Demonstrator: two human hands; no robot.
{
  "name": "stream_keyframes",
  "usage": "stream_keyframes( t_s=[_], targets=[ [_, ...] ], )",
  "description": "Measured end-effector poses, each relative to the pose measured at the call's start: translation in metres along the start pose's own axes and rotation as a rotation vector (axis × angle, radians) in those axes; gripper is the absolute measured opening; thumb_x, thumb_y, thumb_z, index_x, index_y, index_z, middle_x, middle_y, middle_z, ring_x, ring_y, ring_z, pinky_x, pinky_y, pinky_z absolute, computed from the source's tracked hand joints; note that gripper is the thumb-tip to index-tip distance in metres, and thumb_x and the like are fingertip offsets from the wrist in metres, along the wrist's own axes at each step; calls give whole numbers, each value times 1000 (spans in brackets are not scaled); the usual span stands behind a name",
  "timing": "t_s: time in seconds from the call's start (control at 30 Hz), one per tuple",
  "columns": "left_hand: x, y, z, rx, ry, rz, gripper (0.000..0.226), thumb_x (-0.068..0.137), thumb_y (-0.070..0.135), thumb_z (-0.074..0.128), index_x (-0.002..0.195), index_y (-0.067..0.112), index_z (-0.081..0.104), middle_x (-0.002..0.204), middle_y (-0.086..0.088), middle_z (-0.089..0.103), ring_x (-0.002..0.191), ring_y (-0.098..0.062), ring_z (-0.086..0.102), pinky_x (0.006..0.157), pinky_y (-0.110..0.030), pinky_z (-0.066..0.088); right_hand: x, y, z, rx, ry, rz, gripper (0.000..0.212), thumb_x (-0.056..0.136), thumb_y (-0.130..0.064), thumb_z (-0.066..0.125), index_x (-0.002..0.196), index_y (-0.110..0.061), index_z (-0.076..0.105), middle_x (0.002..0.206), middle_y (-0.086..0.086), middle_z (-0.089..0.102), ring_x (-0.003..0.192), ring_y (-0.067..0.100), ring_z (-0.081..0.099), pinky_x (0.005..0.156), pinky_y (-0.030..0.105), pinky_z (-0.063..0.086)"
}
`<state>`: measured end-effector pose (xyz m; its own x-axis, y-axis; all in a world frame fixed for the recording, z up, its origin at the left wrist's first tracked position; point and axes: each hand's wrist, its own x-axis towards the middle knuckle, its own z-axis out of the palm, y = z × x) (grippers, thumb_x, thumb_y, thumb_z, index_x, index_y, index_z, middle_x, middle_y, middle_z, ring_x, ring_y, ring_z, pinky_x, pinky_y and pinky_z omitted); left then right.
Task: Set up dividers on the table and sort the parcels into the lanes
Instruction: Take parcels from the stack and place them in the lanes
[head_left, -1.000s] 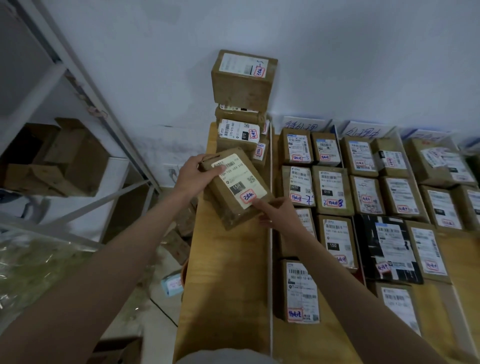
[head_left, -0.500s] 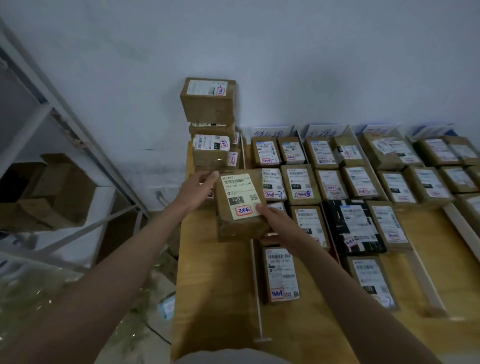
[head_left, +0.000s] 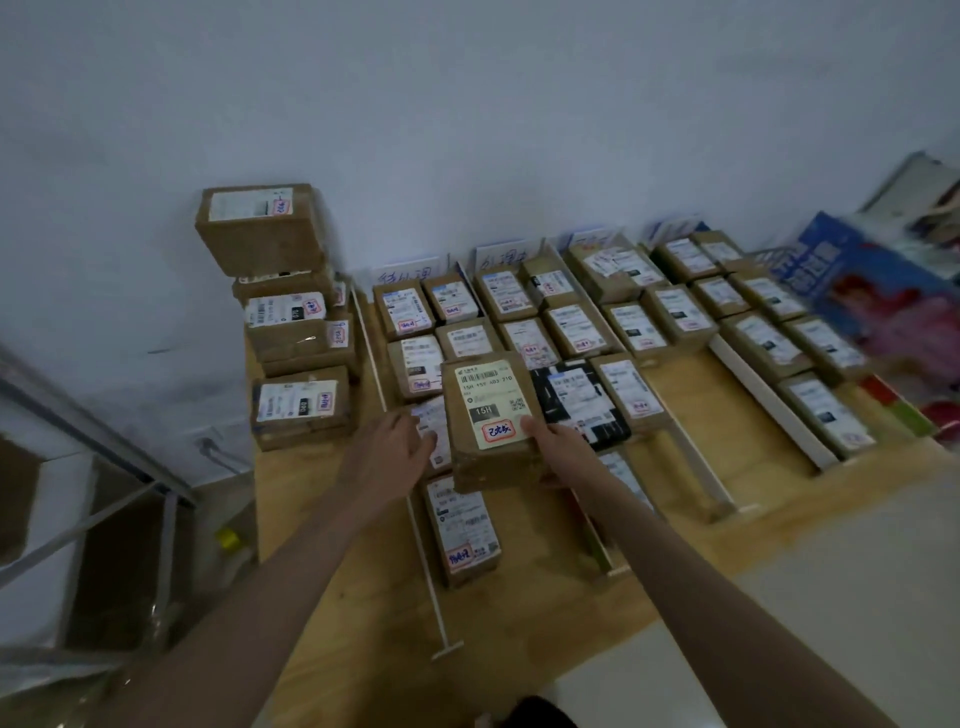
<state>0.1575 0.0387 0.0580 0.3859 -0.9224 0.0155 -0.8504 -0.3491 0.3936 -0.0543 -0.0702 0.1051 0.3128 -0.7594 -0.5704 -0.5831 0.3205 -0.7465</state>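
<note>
Gripping the brown parcel (head_left: 491, 421) at its near right corner, right hand (head_left: 558, 441) has thumb on the label and fingers curled under. Left hand (head_left: 395, 457) sits just left of the parcel, fingers loosely extended; contact with the box cannot be told. Versus half a second ago, the parcel has shifted right, from the stack's lane to above the first divided lane, and the left hand has come off its far corner. Beneath the parcel, that lane holds labelled boxes in two columns, one box (head_left: 465, 530) just nearer than it. White divider strip (head_left: 410, 499) runs left of the parcel; beyond it a parcel stack (head_left: 291, 317). Right of the parcel, more lanes hold rows of boxes on the wooden table (head_left: 322, 571).
</note>
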Motion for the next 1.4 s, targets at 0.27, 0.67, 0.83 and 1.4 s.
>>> stream_keyframes(
  t_s=[0.27, 0.67, 0.83, 1.4],
  targets=[
    [3, 77, 31, 70, -47, 131, 44, 102, 43, 40, 128, 13, 61, 126, -5, 61, 114, -23, 57, 97, -37, 45, -22, 47, -73, 67, 87, -16, 44, 97, -55, 48, 114, -18, 65, 112, 4, 70, 103, 22, 66, 93, 46, 56],
    [-15, 215, 83, 150, -63, 110, 49, 101, 47, 37, 134, 16, 55, 133, -4, 57, 122, -24, 53, 106, -39, 41, -39, 119, -205, 146, 114, -20, 50, 93, -57, 56, 111, -12, 67, 108, 8, 71, 100, 24, 68, 89, 42, 58],
    [-23, 268, 111, 151, -85, 124, 53, 101, 49, 37, 139, 17, 52, 137, -3, 55, 126, -22, 51, 109, -40, 40, -41, 154, -253, 162, 133, -6, 53, 91, -59, 57, 106, -9, 68, 105, 9, 72, 100, 25, 69, 90, 44, 58],
    [93, 366, 180, 56, -120, 64, 46, 101, 48, 40, 133, 18, 54, 134, -2, 55, 125, -21, 51, 112, -39, 36, 64, 173, -387, 232, 89, 49, 45, 82, -52, 73, 108, -15, 67, 102, 1, 74, 99, 18, 69, 86, 38, 59]
  ],
)
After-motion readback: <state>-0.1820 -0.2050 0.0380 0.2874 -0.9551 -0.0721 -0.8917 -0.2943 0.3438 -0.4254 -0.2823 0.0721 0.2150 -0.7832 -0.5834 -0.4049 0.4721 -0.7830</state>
